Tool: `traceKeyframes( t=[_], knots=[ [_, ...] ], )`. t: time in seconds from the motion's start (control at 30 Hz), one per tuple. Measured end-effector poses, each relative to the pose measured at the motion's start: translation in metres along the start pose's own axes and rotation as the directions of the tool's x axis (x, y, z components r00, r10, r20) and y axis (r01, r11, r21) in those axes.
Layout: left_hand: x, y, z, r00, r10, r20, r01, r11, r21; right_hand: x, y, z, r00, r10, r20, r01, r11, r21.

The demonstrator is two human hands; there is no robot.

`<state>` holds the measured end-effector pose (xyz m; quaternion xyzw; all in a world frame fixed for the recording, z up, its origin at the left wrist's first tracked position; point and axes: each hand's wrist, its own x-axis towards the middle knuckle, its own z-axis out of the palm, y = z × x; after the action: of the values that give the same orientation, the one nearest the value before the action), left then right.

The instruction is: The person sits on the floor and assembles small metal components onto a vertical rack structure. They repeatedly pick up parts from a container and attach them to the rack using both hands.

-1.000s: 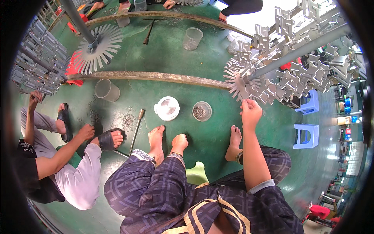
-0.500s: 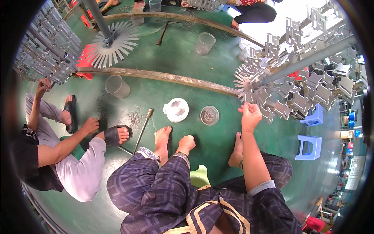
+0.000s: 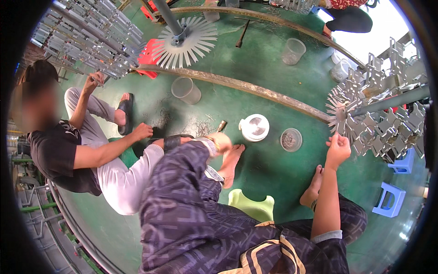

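My right hand (image 3: pixel 338 148) is raised to the toothed metal disc (image 3: pixel 341 112) at the end of a rack of grey metal pieces (image 3: pixel 388 123). Its fingers pinch one piece at the disc's lower edge. My left hand (image 3: pixel 221 141) reaches down past my knee to the green floor, right by the end of a tool handle (image 3: pixel 222 125). It is blurred, so its grip is unclear. My bare feet (image 3: pixel 230 160) rest on the floor beside it.
A white lidded pot (image 3: pixel 254 127) and a small clear cup of dark bits (image 3: pixel 290 139) stand ahead. A co-worker (image 3: pixel 77 146) sits at the left. Also here are clear buckets (image 3: pixel 185 90), a rusty curved rail (image 3: pixel 255 89), a green stool (image 3: pixel 251 205) and blue stools (image 3: pixel 388 198).
My left hand has left my foot and reached forward toward the tool handle. The view has swung left and closer to the floor. My right hand stays at the disc.
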<state>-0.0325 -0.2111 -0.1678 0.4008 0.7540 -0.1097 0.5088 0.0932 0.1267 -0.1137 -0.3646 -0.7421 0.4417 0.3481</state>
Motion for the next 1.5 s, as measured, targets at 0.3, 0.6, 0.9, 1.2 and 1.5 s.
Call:
traceKeyframes(
  t=[0.3, 0.6, 0.9, 1.2, 1.5],
  knots=[
    [0.031, -0.163, 0.047, 0.668, -0.468, -0.579, 0.358, 0.884, -0.301, -0.001, 0.010, -0.005, 0.999, -0.008, -0.053, 0.005, 0.998, -0.070],
    [0.107, -0.147, 0.072, 0.365, -0.483, -0.796, 0.178, 0.875, -0.450, 0.003, 0.012, -0.012, 0.999, 0.006, -0.053, -0.012, 0.995, -0.099],
    [0.100, -0.148, 0.076, 0.251, -0.658, -0.710, 0.126, 0.749, -0.651, 0.000, 0.007, -0.001, 1.000, -0.002, -0.026, -0.001, 0.996, -0.088],
    [0.077, -0.128, 0.120, 0.174, -0.701, -0.692, 0.069, 0.710, -0.701, 0.002, 0.007, 0.001, 1.000, 0.008, 0.001, -0.008, 0.997, -0.076],
    [0.080, -0.065, 0.144, 0.394, -0.630, -0.669, 0.069, 0.746, -0.662, 0.000, 0.005, -0.001, 1.000, 0.016, -0.022, -0.018, 0.995, -0.099]
  ],
)
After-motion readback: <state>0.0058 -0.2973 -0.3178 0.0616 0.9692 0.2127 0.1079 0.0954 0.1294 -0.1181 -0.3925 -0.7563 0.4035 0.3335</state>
